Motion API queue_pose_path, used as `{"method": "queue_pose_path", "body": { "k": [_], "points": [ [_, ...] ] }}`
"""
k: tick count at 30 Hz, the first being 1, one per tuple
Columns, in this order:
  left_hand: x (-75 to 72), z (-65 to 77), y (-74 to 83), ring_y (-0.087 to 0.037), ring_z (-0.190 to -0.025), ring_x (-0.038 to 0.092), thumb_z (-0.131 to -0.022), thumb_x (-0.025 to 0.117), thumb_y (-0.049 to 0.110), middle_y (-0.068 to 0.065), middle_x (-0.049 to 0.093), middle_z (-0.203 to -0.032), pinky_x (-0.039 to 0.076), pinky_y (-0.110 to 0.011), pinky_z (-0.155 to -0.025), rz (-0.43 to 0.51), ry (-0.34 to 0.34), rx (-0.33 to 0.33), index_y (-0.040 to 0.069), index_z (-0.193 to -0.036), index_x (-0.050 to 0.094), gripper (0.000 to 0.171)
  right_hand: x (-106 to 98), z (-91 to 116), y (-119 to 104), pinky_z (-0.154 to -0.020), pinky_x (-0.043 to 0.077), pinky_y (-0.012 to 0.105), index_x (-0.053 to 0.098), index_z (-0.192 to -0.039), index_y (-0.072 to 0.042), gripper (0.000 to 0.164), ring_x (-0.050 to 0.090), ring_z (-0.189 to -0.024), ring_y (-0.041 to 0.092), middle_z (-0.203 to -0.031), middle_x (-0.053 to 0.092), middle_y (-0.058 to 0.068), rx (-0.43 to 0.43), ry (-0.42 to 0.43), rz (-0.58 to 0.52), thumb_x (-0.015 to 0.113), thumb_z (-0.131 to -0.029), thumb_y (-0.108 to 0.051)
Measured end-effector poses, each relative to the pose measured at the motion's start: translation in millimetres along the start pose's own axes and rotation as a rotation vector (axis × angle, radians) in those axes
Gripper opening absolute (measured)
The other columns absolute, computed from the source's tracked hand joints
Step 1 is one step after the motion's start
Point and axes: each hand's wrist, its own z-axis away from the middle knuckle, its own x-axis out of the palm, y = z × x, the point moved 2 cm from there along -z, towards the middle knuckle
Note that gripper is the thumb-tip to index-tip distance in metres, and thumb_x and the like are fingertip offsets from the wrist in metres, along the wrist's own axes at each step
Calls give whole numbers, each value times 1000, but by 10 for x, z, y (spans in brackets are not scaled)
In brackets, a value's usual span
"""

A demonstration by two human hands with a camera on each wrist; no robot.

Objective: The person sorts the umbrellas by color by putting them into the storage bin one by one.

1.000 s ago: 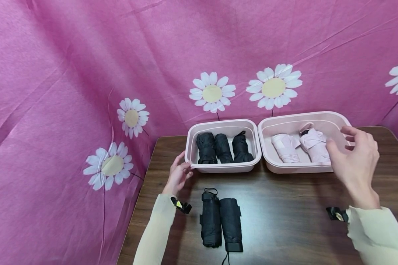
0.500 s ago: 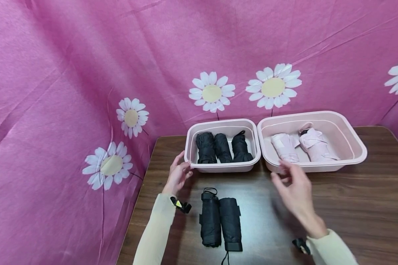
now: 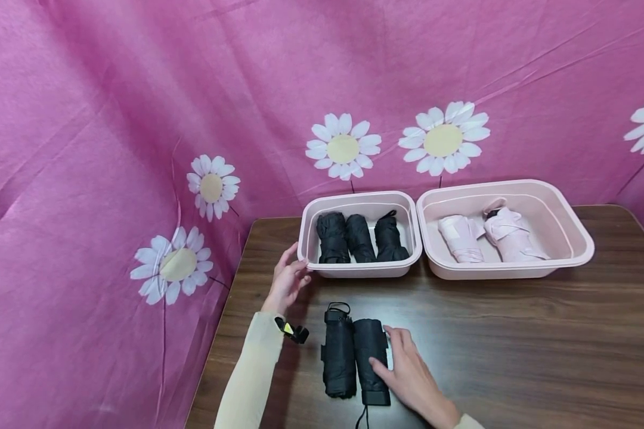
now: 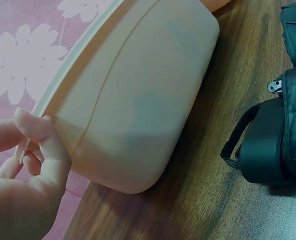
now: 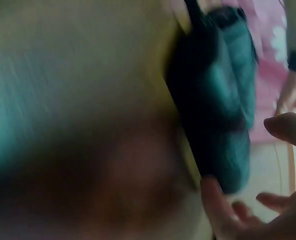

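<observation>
My left hand [image 3: 286, 285] pinches the rim of the smaller pale pink plastic bin [image 3: 365, 271] at its front left corner; the left wrist view shows thumb and fingers on that rim [image 4: 62, 82]. Inside it lie three folded black umbrellas [image 3: 361, 239]. On the table before the bin, two more folded black umbrellas lie side by side, the left one [image 3: 339, 354] with its strap loop toward the bin, the right one [image 3: 371, 351] with its cord toward me. My right hand [image 3: 410, 372] spreads around the right umbrella, thumb over its top and fingertips at its far right side.
A larger pale pink bin [image 3: 488, 273] stands to the right, against the smaller one, with two folded pale pink umbrellas [image 3: 510, 235] in it. Behind both hangs a pink cloth [image 3: 268, 89] with daisies. The wooden table [image 3: 542, 345] ends at the left beside the cloth.
My right hand has come from above the larger bin, down and left across the table, to the right-hand black umbrella. The left hand has stayed on the smaller bin's rim.
</observation>
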Motion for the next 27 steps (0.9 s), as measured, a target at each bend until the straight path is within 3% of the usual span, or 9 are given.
{"method": "queue_pose_path", "body": {
  "k": [6, 15, 19, 27],
  "points": [
    [5, 10, -2, -13, -69, 58, -92, 54, -1, -7, 54, -103, 45, -19, -54, 6, -2, 5, 25, -143, 45, 58, 207, 81, -105, -61, 52, 43, 41, -142, -8, 85, 49, -112, 33, -137, 37, 18, 89, -117, 78, 77, -75, -47],
    [0, 11, 8, -12, -68, 59, -93, 53, -1, -4, 57, -97, 46, -20, -54, -4, -2, -4, 25, -143, 43, 57, 289, 73, -212, -46, 44, 31, 35, -145, -5, 96, 53, -98, 32, -140, 32, 24, 78, -115, 177, 80, -71, -46],
    [-2, 11, 11, -12, -67, 59, -93, 53, 0, -2, 59, -92, 46, -19, -54, -11, -5, -1, 25, -144, 42, 58, 302, 98, -223, -45, 42, 31, 34, -146, -6, 93, 54, -97, 32, -143, 30, 25, 59, -129, 206, 81, -73, -41],
    [2, 16, 11, -11, -66, 59, -93, 54, -1, -1, 61, -87, 46, -19, -53, 0, -12, 3, 25, -144, 42, 59, 279, 101, -216, -45, 43, 35, 37, -143, -7, 88, 54, -93, 33, -138, 34, 25, 109, -142, 231, 80, -71, -31]
  ]
}}
